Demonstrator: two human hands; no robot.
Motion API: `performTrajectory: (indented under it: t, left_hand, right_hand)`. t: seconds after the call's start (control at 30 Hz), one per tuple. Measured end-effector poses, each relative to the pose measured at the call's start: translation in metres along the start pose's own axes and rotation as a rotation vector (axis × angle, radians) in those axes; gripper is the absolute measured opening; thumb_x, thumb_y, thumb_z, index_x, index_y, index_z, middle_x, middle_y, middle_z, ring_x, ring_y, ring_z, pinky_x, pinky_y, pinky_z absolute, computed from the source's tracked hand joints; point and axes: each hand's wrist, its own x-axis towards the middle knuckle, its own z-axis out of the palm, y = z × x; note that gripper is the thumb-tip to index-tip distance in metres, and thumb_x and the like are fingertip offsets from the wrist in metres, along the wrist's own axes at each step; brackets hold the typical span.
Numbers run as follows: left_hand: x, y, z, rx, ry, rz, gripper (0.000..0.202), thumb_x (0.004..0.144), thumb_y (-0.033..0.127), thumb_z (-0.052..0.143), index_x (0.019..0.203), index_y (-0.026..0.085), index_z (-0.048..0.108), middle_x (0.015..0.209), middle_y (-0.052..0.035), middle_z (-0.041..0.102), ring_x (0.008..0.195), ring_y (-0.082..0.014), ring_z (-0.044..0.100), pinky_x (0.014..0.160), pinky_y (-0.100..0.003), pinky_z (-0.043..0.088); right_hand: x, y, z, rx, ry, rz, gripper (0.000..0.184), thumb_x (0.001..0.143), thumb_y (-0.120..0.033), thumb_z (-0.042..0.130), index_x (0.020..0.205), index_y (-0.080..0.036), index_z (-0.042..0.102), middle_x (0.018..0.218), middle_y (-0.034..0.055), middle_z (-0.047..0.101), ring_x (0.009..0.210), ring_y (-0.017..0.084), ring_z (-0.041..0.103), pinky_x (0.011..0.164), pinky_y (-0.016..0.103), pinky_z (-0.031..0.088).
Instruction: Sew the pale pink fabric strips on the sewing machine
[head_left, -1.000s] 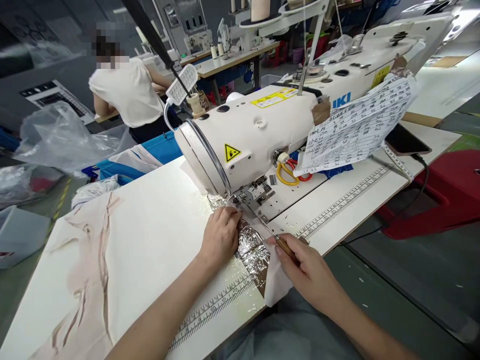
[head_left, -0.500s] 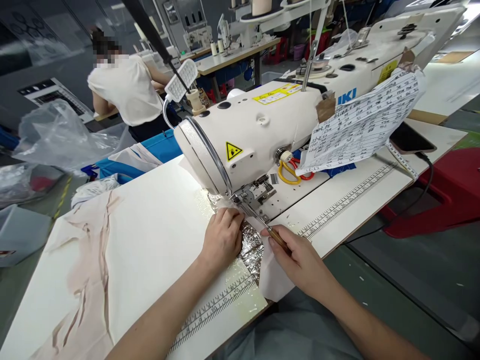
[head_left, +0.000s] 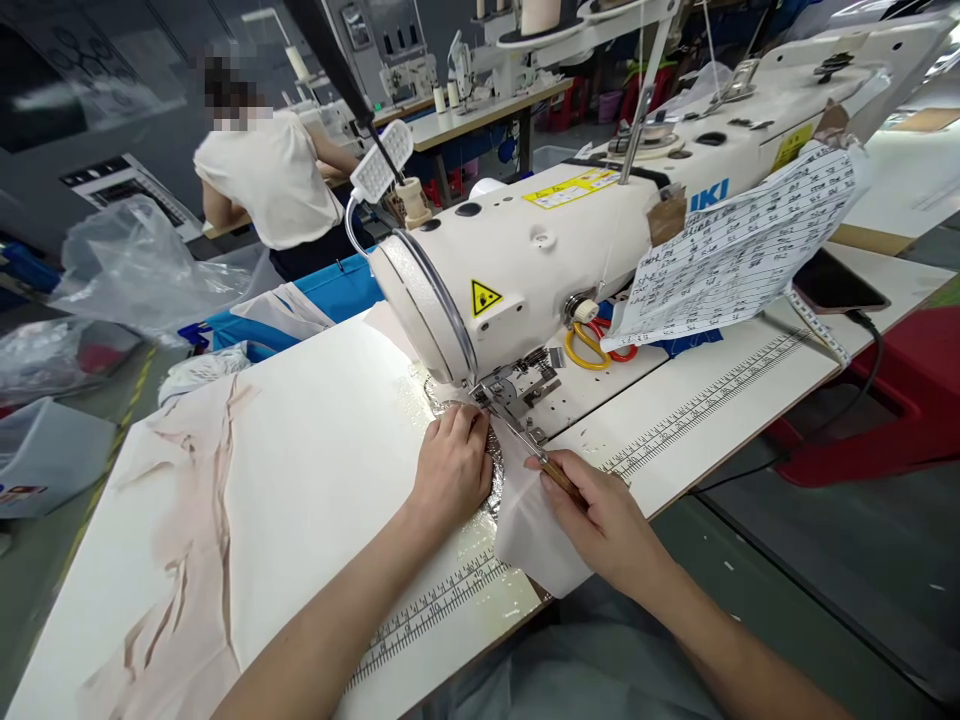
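Observation:
At the needle area of a white sewing machine (head_left: 517, 270), my left hand (head_left: 454, 460) has its fingers curled together on a sheer pale fabric (head_left: 529, 530), close to the presser foot (head_left: 484, 395). My right hand (head_left: 600, 515) grips the wooden handle of an awl (head_left: 561, 478). Its thin metal shaft reaches up and left, and the tip lies by the presser foot, too small to make out. The fabric hangs from the foot down between my hands, over the table's front edge. Shiny silvery film (head_left: 495, 470) covers part of the tabletop beside my left fingers.
Yellow- and red-handled scissors (head_left: 589, 345) lie behind the needle area. A handwritten sheet (head_left: 742, 250) hangs on the machine, with a phone (head_left: 840, 278) to its right. Pale pink fabric (head_left: 199, 540) lies along the table's left side. Another person (head_left: 270, 180) sits beyond.
The sheer fabric between my hands has spread left and now covers more of the silvery film. My hands keep nearly the same place at the machine. The whole view has shifted slightly.

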Motion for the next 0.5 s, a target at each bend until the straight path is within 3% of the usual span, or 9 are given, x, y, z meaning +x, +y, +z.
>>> performTrajectory:
  t: [0.2, 0.33, 0.43, 0.5]
  left_hand:
    - [0.001, -0.006, 0.007, -0.116, 0.096, 0.026, 0.034, 0.085, 0.014, 0.046, 0.116, 0.013, 0.059, 0.111, -0.0141, 0.057, 0.100, -0.0271, 0.053, 0.080, -0.042, 0.052]
    - [0.012, -0.006, 0.008, -0.061, 0.090, 0.023, 0.019, 0.087, 0.016, 0.047, 0.099, 0.016, 0.063, 0.099, -0.0117, 0.060, 0.090, -0.0250, 0.054, 0.075, -0.040, 0.053]
    - [0.020, -0.005, 0.006, 0.026, 0.030, 0.051, 0.023, 0.089, 0.010, 0.043, 0.077, 0.018, 0.061, 0.082, -0.0093, 0.059, 0.080, -0.0230, 0.054, 0.070, -0.037, 0.051]
    - [0.023, -0.007, 0.005, -0.008, 0.034, -0.018, 0.025, 0.091, 0.012, 0.043, 0.074, 0.018, 0.061, 0.081, -0.0087, 0.061, 0.078, -0.0223, 0.055, 0.066, -0.035, 0.049]
  right_hand:
    - [-0.008, -0.021, 0.008, 0.015, 0.074, -0.237, 0.023, 0.096, -0.013, 0.039, 0.114, -0.018, 0.053, 0.096, 0.0077, 0.068, 0.083, 0.018, 0.065, 0.064, 0.026, 0.049]
    - [-0.009, -0.041, 0.017, 0.057, 0.053, -0.405, 0.027, 0.094, -0.010, 0.038, 0.117, -0.019, 0.050, 0.088, 0.0053, 0.064, 0.076, 0.017, 0.062, 0.064, 0.026, 0.049]
    - [-0.012, -0.049, 0.022, 0.059, 0.030, -0.437, 0.027, 0.093, -0.010, 0.038, 0.116, -0.019, 0.049, 0.085, 0.0045, 0.063, 0.071, 0.017, 0.060, 0.063, 0.026, 0.048]
    - [-0.016, -0.049, 0.021, 0.036, 0.018, -0.418, 0.026, 0.094, -0.012, 0.037, 0.116, -0.019, 0.049, 0.085, 0.0050, 0.065, 0.071, 0.017, 0.062, 0.063, 0.026, 0.049]
